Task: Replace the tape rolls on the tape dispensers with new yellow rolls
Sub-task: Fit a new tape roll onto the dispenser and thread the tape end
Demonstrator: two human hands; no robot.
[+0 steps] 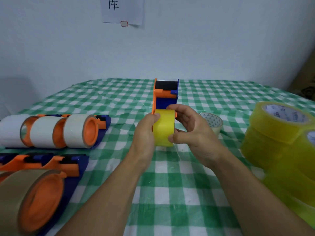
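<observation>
On the checked cloth (170,184), the spare yellow stack (279,137) stood at three o'clock. At centre, the dispenser (166,96) met the yellow roll (163,126) at its near end. The left hand (144,133) gripped the roll's nine o'clock side and the right hand (192,132) curled round its three o'clock side. The roll was probably light, stiff and slick, best held by its flat sides.

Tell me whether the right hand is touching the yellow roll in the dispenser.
Touching. The head view shows the right hand with its thumb pressed on the yellow roll at the front and its fingers curled over the top.
</observation>
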